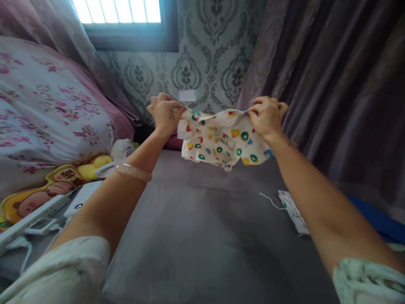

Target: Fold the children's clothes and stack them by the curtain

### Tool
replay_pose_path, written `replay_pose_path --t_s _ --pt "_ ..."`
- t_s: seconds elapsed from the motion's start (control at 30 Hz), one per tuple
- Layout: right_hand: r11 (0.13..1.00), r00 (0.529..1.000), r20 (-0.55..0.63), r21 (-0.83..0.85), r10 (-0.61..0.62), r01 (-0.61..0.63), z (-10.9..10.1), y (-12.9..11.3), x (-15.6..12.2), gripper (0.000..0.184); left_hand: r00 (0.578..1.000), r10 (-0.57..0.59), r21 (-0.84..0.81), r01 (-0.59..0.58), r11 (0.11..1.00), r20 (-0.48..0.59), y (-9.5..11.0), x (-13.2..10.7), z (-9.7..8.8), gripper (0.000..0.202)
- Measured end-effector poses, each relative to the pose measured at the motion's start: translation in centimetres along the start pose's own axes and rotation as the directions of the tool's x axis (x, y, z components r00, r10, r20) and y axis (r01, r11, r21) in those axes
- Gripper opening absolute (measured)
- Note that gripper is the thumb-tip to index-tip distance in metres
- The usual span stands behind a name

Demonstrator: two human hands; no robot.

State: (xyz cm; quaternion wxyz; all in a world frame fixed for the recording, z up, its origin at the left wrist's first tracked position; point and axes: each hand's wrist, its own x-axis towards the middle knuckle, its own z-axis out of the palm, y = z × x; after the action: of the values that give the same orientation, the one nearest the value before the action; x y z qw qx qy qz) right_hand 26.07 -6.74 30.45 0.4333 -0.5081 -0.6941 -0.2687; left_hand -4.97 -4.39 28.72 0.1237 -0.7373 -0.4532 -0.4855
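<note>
Both my arms reach forward, holding up a small white garment [218, 141] printed with green, yellow, red and blue shapes. My left hand [164, 112] pinches its upper left corner, and a pale bangle [133, 172] circles that wrist. At the upper right corner, my right hand [267, 114] has fingers closed on the cloth. Between the hands the fabric hangs a little slack, above the far part of the grey bed sheet [202, 228]. I cannot tell what kind of garment it is.
By my right forearm lies a folded printed cloth [294, 213] with a white string; blue fabric [376, 219] is beyond it. At left are a power strip [34, 221], a white device [82, 198], a yellow plush cushion [44, 194] and flowered fabric [57, 109]. Curtains [316, 84] hang at right.
</note>
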Motion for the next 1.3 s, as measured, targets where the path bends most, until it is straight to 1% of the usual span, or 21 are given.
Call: replay_pose_path --t_s 0.07,0.13,0.2,0.23,0.3,0.37,0.43,0.5,0.67,0.8,0.9,1.0,1.07,1.13,1.2,1.27,1.3 --pt "1.000 0.996 -0.085 -0.017 0.008 -0.010 0.3 0.1 -0.1 0.022 0.985 -0.030 0.072 0.043 0.996 -0.171 0.9 -0.3 -0.2 0.033" --pt "1.000 0.997 -0.076 -0.014 0.002 -0.003 0.8 0.3 0.0 0.023 0.962 -0.106 0.077 0.129 0.989 -0.250 1.3 -0.3 -0.2 0.027" --pt "1.000 0.999 -0.050 0.003 0.020 -0.020 1.2 0.6 0.1 0.026 0.945 -0.164 0.081 0.194 0.978 -0.284 1.0 -0.1 -0.1 0.024" --pt "0.999 0.998 -0.056 0.011 0.040 -0.040 1.4 0.7 0.2 0.028 0.944 -0.180 0.082 0.210 0.974 -0.277 0.6 0.0 0.0 0.023" --pt "0.997 0.995 -0.060 0.028 0.080 -0.078 1.7 0.8 0.2 0.031 0.959 -0.181 0.087 0.204 0.975 -0.216 -0.3 0.2 0.3 0.021" --pt "0.993 0.995 0.008 0.066 0.102 -0.102 2.0 0.8 0.2 0.034 0.971 -0.177 0.087 0.193 0.977 -0.160 -0.9 0.2 0.6 0.019" --pt "0.986 0.990 0.071 0.107 0.124 -0.131 2.2 0.7 0.1 0.038 0.969 -0.200 0.080 0.213 0.974 -0.146 -1.0 0.2 0.8 0.018" --pt "0.981 0.986 0.093 0.125 0.140 -0.151 2.3 0.5 0.0 0.042 0.967 -0.214 0.060 0.224 0.973 -0.138 -0.9 0.2 1.0 0.019" --pt "0.989 0.990 0.038 0.057 0.133 -0.135 2.1 0.1 -0.1 0.042 0.970 -0.184 -0.029 0.182 0.983 -0.158 -0.2 0.1 1.4 0.020" --pt "0.991 0.991 -0.007 0.019 0.136 -0.136 1.7 -0.2 -0.8 0.040 0.965 -0.157 -0.042 0.152 0.987 -0.208 0.9 -0.6 1.4 0.024" --pt "0.993 0.991 -0.061 0.004 0.120 -0.120 1.3 -0.4 -1.6 0.039 0.957 -0.133 -0.036 0.128 0.991 -0.259 2.1 -1.5 0.8 0.026" --pt "0.995 0.994 -0.065 -0.040 0.092 -0.095 0.0 -0.7 -2.4 0.036 0.948 -0.056 0.077 0.085 0.993 -0.314 3.1 -2.9 -0.5 0.028" --pt "0.996 0.998 -0.037 -0.075 0.054 -0.057 -1.4 -0.8 -2.9 0.035 0.940 0.019 0.186 0.048 0.981 -0.341 3.7 -4.0 -1.9 0.029" --pt "0.996 1.000 0.001 -0.093 -0.004 0.004 -3.3 -1.0 -3.5 0.036 0.929 0.092 0.283 0.014 0.959 -0.359 4.3 -5.1 -3.8 0.028" --pt "0.993 0.995 0.021 -0.066 -0.096 0.098 -5.5 -1.2 -4.1 0.036 0.910 0.181 0.374 -0.031 0.927 -0.373 5.0 -6.4 -6.0 0.028" --pt "0.980 0.980 -0.004 0.002 -0.200 0.200 -7.9 -1.6 -4.8 0.035 0.879 0.270 0.437 -0.081 0.896 -0.392 6.0 -7.6 -8.4 0.029" --pt "0.969 0.969 -0.019 0.038 -0.245 0.246 -9.2 -1.9 -5.1 0.033 0.864 0.291 0.456 -0.082 0.886 -0.410 6.6 -8.3 -9.6 0.029"
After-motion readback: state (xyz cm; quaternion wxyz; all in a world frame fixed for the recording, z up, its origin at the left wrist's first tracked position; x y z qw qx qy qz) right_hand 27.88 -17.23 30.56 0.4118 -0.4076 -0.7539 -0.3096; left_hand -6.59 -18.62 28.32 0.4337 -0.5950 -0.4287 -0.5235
